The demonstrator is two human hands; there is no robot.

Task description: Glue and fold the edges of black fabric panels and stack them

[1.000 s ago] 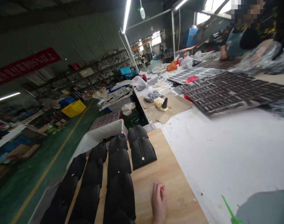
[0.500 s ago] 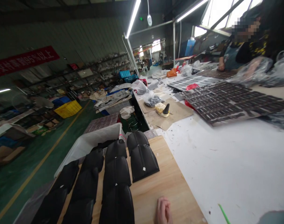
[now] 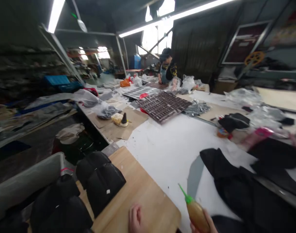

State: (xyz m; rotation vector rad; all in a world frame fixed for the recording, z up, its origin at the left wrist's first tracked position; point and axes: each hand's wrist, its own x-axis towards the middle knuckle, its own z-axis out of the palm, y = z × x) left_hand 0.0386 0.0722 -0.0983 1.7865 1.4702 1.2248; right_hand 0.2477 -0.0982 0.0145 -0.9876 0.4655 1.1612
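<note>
My right hand (image 3: 208,223) grips a squeeze bottle (image 3: 198,216) of amber liquid with a thin green nozzle, tilted up to the left over the white tabletop. On the wooden board (image 3: 138,184) is my left hand (image 3: 135,217), its fingers curled closed; whether anything lies inside them is hidden. Left of that hand, black padded pieces (image 3: 104,186) lie overlapping in rows on the board, one bearing a small white scrap. Large black fabric pieces (image 3: 250,191) are spread to the right of the bottle.
A grey-white bin (image 3: 28,181) stands beyond the board at left. Farther back are a cone-tipped yellowish block (image 3: 119,119) on brown paper and a dark slotted sheet (image 3: 164,105). A co-worker (image 3: 167,69) stands at the far end. Plastic bags (image 3: 245,97) lie at right.
The view has swung to the right, bringing the bottle, my right hand and the black fabric into sight. My left hand stays curled on the board.
</note>
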